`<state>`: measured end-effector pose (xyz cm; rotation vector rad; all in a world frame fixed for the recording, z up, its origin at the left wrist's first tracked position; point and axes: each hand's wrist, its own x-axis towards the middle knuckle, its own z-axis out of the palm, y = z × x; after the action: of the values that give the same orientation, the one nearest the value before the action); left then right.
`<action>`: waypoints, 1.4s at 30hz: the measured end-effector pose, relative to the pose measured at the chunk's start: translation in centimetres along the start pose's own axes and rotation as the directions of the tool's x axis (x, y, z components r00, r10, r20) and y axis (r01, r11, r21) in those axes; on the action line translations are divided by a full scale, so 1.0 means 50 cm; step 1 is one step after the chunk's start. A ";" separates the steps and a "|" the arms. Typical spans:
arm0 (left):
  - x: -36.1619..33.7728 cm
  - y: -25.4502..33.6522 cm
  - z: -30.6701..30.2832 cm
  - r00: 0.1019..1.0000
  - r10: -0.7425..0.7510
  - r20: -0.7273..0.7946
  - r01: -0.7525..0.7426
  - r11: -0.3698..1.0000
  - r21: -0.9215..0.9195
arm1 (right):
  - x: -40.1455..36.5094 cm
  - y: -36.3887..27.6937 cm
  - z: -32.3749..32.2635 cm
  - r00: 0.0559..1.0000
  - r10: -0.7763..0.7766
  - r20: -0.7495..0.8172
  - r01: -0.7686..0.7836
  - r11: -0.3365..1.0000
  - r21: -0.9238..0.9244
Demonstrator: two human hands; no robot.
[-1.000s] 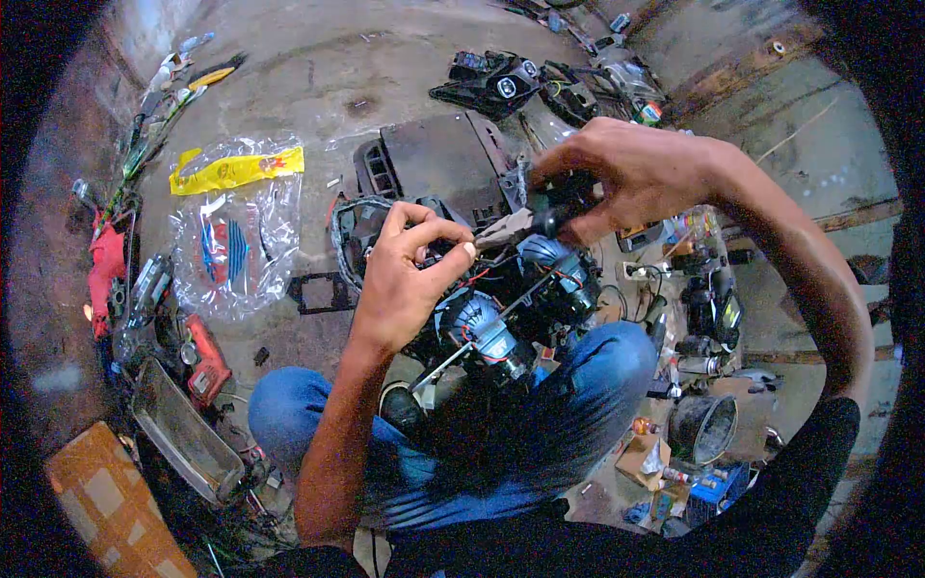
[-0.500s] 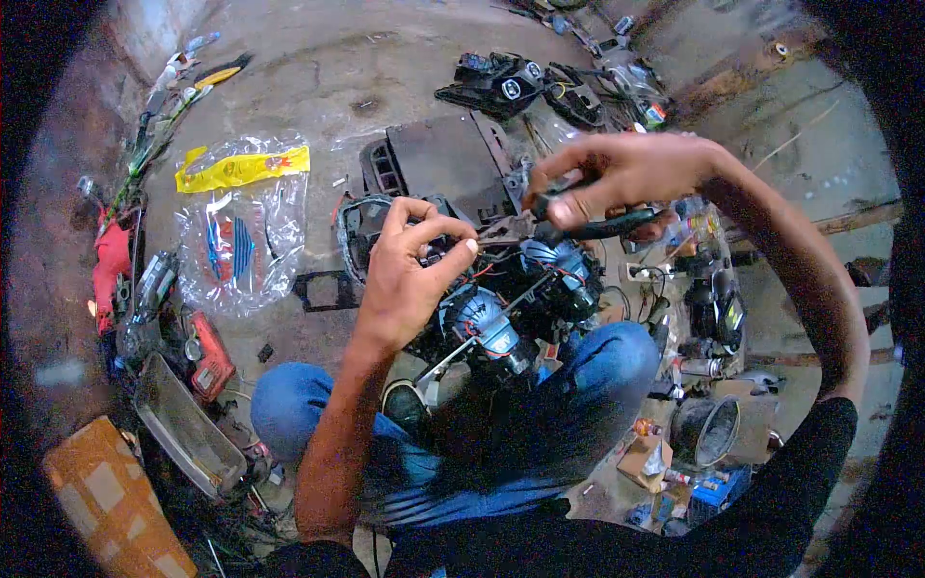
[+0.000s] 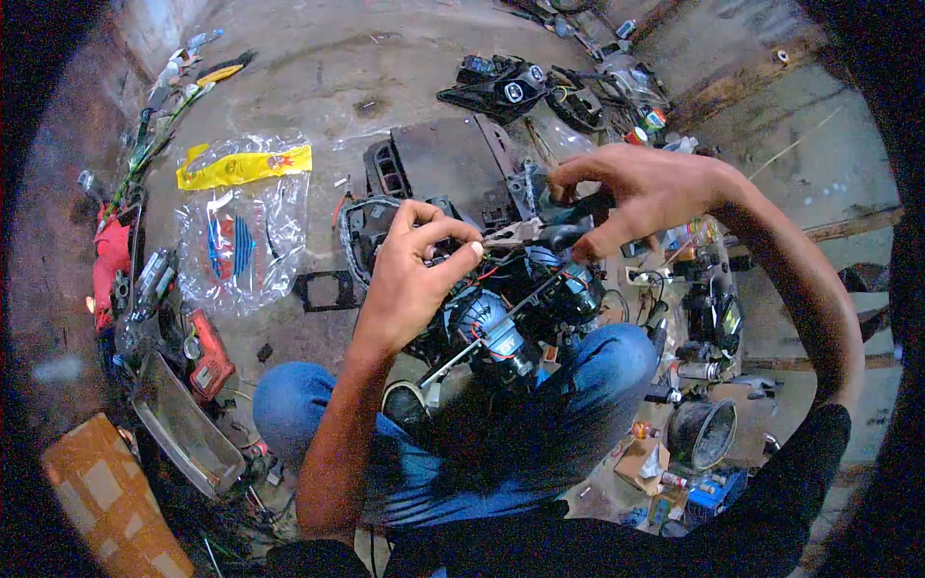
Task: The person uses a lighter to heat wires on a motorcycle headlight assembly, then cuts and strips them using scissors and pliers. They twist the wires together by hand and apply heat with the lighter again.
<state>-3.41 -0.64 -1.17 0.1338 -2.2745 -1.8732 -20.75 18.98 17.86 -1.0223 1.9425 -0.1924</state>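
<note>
Right hand (image 3: 647, 193) holds one pliers (image 3: 536, 232) beside left hand (image 3: 409, 281).

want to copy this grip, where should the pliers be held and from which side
Hold the pliers by their dark handles, coming from the right as the right hand does: the metal nose points left, toward the fingertips of the left hand.

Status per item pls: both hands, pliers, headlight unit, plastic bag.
left hand, fingers pinched shut at tip of pliers; what they pinch is too small to tell.
right hand, closed on pliers handles.
pliers, held level over headlight unit.
headlight unit, on lap, wires exposed.
plastic bag, flat on floor, untouched.
</note>
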 end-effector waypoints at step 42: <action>-0.005 0.025 0.005 0.994 0.079 -0.080 -0.072 0.993 0.093 | 0.004 0.024 -0.018 0.909 0.299 0.290 -0.399 0.823 0.404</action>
<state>-3.15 -0.11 -0.01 0.1348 -2.2753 -1.6961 -22.18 19.41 17.65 -0.3456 1.7335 -0.2986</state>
